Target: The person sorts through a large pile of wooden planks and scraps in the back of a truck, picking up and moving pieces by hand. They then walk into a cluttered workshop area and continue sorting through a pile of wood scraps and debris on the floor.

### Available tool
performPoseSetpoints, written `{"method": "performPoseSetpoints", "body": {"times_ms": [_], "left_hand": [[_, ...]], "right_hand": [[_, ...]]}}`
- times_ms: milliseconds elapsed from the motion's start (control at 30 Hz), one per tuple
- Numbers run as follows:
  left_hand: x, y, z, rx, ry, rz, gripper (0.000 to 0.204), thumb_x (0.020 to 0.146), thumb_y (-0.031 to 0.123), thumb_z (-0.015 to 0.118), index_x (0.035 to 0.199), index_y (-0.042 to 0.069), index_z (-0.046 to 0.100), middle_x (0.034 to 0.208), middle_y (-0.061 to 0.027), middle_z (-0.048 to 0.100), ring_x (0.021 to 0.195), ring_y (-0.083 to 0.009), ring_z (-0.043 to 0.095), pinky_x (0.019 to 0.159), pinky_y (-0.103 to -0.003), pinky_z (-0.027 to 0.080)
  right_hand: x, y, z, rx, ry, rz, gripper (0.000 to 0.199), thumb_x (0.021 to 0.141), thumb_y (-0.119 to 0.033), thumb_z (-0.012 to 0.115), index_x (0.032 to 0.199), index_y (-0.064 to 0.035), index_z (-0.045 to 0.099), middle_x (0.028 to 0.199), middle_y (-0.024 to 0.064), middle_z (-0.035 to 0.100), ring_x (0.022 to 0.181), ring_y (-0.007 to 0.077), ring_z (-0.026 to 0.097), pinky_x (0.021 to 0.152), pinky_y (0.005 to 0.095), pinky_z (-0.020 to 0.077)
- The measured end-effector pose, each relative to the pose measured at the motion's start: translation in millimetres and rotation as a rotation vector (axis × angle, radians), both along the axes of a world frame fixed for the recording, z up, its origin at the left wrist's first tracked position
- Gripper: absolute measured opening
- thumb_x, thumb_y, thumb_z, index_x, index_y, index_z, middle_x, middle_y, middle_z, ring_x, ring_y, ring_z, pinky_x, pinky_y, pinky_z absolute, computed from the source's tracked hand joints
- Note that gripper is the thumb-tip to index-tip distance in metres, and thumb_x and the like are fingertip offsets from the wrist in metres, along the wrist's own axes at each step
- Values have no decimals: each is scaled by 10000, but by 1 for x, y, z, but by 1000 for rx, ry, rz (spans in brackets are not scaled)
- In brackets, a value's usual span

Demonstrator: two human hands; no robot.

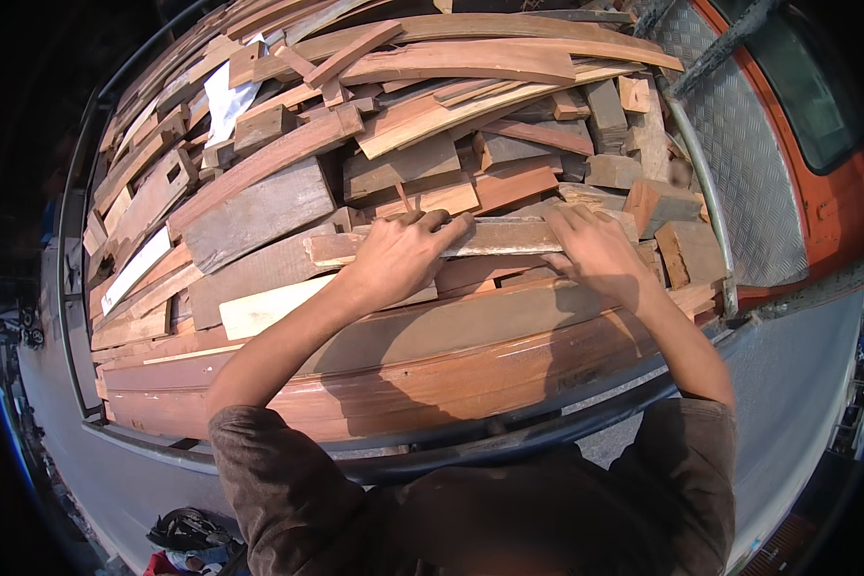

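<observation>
A narrow, weathered wooden plank lies crosswise on a heap of scrap wood in front of me. My left hand is closed over it left of its middle, fingers curled over the far edge. Toward its right part, my right hand grips it with fingers on top and thumb at the near side. The plank's left end sticks out past my left wrist; its right end is partly hidden by my right hand. Just nearer to me lies a pale board, partly under my left forearm.
The heap fills a truck bed with metal rails. Long reddish-brown boards line its near side. Grey blocks and a white sheet lie farther left. An orange cab stands at the right.
</observation>
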State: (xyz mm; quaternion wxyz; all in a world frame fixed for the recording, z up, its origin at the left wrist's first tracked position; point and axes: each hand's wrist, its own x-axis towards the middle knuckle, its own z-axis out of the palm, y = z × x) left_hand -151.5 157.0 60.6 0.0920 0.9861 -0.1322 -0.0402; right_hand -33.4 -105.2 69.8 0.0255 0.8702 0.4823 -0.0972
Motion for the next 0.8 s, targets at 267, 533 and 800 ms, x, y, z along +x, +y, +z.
{"method": "performPoseSetpoints", "body": {"times_ms": [267,533,800], "left_hand": [[50,-35,-79,-24,-320,-54,749,774,351,751,1411,144,414,1416,-138,463,1312,-356,437,1110,-506,334],[73,-4,-102,-91,-228,278,903,772,500,742,1450,66,333,1472,-226,351,1346,-407,359,1092,-501,357],[123,-34,-138,152,-154,217,1202,569,522,864,1498,80,243,1525,-205,267,1408,-383,262,1152,-522,226]], "right_hand": [[59,-34,-75,103,-463,-1,648,809,-388,702,1324,-55,493,1342,117,512,1261,294,472,1058,444,387],[94,-30,-104,216,26,-228,790,782,-419,749,1414,-85,412,1426,190,409,1353,353,349,1095,494,333],[139,2,-147,53,-180,-31,1325,548,-560,864,1547,-153,95,1548,181,254,1454,347,196,1165,583,178]]}}
